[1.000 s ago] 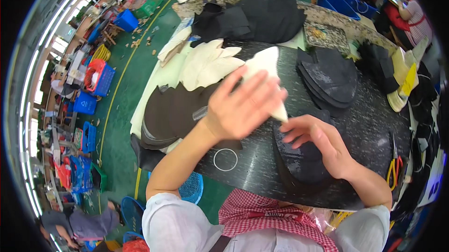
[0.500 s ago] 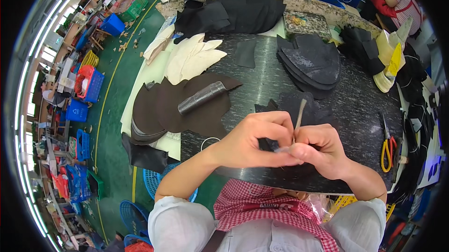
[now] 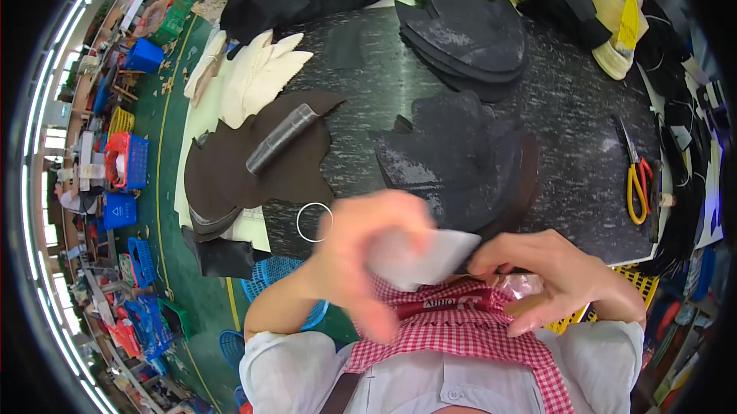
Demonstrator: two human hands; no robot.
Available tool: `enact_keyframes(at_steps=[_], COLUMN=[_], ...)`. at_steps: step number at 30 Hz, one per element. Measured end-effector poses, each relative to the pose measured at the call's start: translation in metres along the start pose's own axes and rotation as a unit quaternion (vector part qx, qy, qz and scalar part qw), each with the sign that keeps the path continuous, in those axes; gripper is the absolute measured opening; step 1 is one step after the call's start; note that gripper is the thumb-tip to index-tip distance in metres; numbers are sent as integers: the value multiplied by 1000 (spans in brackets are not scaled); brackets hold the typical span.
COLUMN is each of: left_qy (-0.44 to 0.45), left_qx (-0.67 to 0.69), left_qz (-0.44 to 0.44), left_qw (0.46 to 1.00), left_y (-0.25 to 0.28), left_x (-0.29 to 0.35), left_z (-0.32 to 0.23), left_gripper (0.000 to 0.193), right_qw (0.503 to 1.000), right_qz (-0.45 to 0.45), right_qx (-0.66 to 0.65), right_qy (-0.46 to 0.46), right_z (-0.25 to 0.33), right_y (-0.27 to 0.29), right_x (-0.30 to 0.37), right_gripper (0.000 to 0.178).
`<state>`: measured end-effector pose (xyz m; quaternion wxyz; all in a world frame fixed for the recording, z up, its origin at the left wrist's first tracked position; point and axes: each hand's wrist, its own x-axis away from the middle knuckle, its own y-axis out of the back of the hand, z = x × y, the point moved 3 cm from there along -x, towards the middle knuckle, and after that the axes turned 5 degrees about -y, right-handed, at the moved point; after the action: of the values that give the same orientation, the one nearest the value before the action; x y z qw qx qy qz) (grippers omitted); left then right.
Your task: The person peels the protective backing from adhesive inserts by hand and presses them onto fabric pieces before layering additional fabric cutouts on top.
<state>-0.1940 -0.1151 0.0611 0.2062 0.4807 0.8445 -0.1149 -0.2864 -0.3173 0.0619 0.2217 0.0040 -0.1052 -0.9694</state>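
Note:
My left hand (image 3: 365, 249), smeared by motion, is at the table's near edge in front of my apron, curled round a pale grey flat piece (image 3: 439, 259) that is also blurred. To its right, my right hand (image 3: 556, 268) is open, thumb apart from the bent fingers. Its fingertips are close to the table's edge, and I cannot tell whether they touch anything. Beyond both hands lies a stack of black cut pieces (image 3: 449, 160) with whitish scuffs. Left of it, a dark roll (image 3: 282, 138) rests on brown cut pieces (image 3: 299, 176).
A white ring (image 3: 315, 203) lies near my left hand. Scissors with yellow and red handles (image 3: 636, 183) are at the right. Farther back are cream toothed-edge pieces (image 3: 257, 80), another black stack (image 3: 468, 45) and a yellowish container (image 3: 614, 38). Blue baskets (image 3: 272, 269) stand below the table's left edge.
My hands, earlier pinched together over the table with a thin brownish strip sticking up, have parted and come nearer me. The strip no longer shows; a pale grey piece does. The view has shifted.

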Motion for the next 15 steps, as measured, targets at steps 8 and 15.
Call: enact_keyframes(at_steps=[8,15], left_qy=[277,270], left_qx=[-89,-249], left_qz=[-132,-34], left_qw=[948,930], left_y=[6,0], left_x=[-14,-16], left_z=[32,42], left_gripper=[38,32], right_qw=[967,920], right_qz=[-224,-231], right_qx=[123,315], right_qy=[-6,28], right_z=[-27,-40], right_y=[41,36], right_x=[-15,-23], right_gripper=[9,18])
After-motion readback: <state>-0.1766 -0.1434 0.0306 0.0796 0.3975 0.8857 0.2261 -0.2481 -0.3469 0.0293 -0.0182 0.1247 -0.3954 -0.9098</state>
